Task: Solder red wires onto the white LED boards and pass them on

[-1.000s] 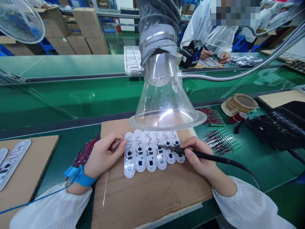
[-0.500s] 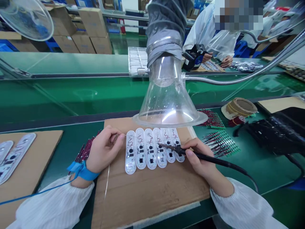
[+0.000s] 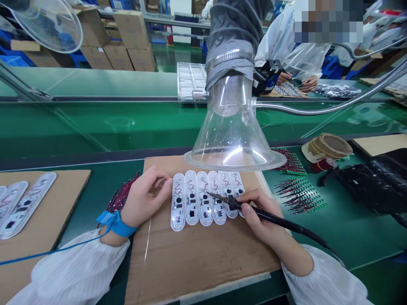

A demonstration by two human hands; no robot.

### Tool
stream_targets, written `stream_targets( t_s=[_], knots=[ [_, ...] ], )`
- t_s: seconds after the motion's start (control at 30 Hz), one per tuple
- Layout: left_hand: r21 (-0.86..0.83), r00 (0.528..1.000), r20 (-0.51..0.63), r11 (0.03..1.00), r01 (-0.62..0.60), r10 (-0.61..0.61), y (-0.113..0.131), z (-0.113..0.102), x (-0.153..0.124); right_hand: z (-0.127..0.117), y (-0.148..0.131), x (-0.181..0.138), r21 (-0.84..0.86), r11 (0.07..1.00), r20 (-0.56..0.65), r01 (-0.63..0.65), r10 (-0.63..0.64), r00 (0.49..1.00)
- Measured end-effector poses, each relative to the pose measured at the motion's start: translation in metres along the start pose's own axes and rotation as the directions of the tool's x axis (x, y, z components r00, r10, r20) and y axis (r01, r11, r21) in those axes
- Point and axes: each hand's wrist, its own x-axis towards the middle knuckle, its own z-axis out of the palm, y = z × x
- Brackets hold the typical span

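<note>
The left hand (image 3: 146, 197) has its fingertips closed, seemingly pinching a thin silvery wire (image 3: 147, 241), just beside six white, round-ended oblong boards (image 3: 205, 212); the right hand (image 3: 262, 216) grips a black, pen-shaped soldering iron (image 3: 273, 217). The boards lie between the hands, long axes pointing away from the person; the iron slants across them, tip over the third from left. Beneath lies a brown cardboard sheet (image 3: 197, 262) on the green tabletop (image 3: 352, 237).

A soldering iron (image 3: 274, 219), fume funnel (image 3: 233, 137), circuit boards (image 3: 205, 207) and stacked cartons (image 3: 132, 34) mark an electronics workshop.
</note>
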Motion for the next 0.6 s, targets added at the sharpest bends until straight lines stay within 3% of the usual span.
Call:
stream_targets(
  t_s=[0.47,0.6],
  knots=[
    [0.002,0.998,0.045,0.999,-0.033,0.033,0.0043,0.0003,0.0022,-0.0016,-0.0039,0.0033,-0.030,0.999,0.028,0.043,-0.042,0.999],
    [-0.001,0.999,-0.002,0.999,-0.039,0.039,0.0042,0.0000,0.0020,-0.0003,0.0003,0.0000,0.035,0.999,-0.044,0.008,-0.006,0.999]
  ],
)
